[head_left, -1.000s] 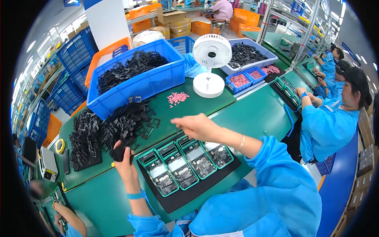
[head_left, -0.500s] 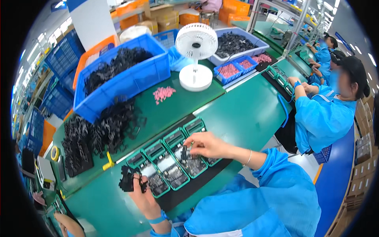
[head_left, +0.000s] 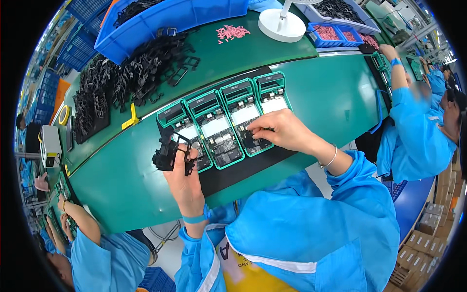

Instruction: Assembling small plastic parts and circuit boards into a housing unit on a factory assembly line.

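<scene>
My left hand [head_left: 184, 177] is closed around a bunch of black plastic brackets [head_left: 168, 153], holding them above the left end of a row of green trays. Each green tray [head_left: 217, 167] carries a dark circuit board with a white panel and a black block at its far end. Over the third tray from the left, my right hand [head_left: 284, 129] bends down with thumb and fingertips pinched. Beneath those fingertips a small black plastic bracket [head_left: 249, 141] lies against the circuit board; its outline blends into the board and is partly hidden.
Left of the trays is a heap of loose black brackets [head_left: 141, 73], below a large blue bin [head_left: 204, 19]. A yellow clamp-like piece [head_left: 130, 118] sits near the table seam. Pink pieces [head_left: 232, 33], a white fan base [head_left: 282, 25] and small blue bins [head_left: 335, 43] stand farther back. Co-workers sit on both sides.
My right hand has lowered the black plastic bracket onto the third tray's board. My left hand still holds its bunch. The view has tilted downward.
</scene>
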A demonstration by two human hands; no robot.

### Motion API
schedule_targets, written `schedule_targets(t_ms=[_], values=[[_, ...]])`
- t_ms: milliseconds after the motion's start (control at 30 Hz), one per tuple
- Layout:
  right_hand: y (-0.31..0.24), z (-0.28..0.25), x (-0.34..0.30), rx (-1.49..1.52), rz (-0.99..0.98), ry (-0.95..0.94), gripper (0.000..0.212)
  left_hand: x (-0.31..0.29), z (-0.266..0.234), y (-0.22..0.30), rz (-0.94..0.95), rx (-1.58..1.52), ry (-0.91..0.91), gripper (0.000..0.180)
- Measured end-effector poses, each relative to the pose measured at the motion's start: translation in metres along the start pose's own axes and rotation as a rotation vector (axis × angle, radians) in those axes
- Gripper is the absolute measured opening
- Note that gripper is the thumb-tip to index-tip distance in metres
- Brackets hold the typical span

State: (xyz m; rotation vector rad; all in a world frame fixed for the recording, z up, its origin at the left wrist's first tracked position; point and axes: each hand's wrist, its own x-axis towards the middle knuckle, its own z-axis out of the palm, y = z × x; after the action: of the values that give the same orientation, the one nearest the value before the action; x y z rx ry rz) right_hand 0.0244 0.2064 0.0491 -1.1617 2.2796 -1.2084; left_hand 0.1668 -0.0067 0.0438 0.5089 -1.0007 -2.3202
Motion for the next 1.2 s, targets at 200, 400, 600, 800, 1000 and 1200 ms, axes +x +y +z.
schedule_targets(t_ms=[200, 400, 600, 800, 1000, 1200], values=[[-0.004, 0.001, -0.003, -0.062, -0.033, -0.085, 0.020, -0.002, 0.002, -0.002, -0.038, 0.018, 0.020, 0.023], [0.000, 0.014, -0.007, -0.176, -0.199, 0.039, 0.023, 0.000, -0.004, -0.009, -0.059, -0.058, -0.052, 0.038], [-0.006, 0.015, -0.003, -0.226, -0.247, 0.165, 0.038, -0.001, 0.000, -0.015, -0.058, -0.029, -0.089, 0.043], [-0.046, 0.040, 0.013, 0.184, -0.336, 0.234, 0.046, -0.020, 0.019, -0.033, 0.047, 0.511, -0.096, 0.052], [-0.038, 0.038, 0.014, 0.484, -0.074, 0.214, 0.015, -0.028, 0.023, -0.033, 0.089, 0.553, -0.270, 0.047], [-0.002, -0.031, -0.001, 0.121, 0.151, 0.159, 0.032, -0.017, -0.021, -0.003, 0.158, 0.603, -0.013, 0.045]])
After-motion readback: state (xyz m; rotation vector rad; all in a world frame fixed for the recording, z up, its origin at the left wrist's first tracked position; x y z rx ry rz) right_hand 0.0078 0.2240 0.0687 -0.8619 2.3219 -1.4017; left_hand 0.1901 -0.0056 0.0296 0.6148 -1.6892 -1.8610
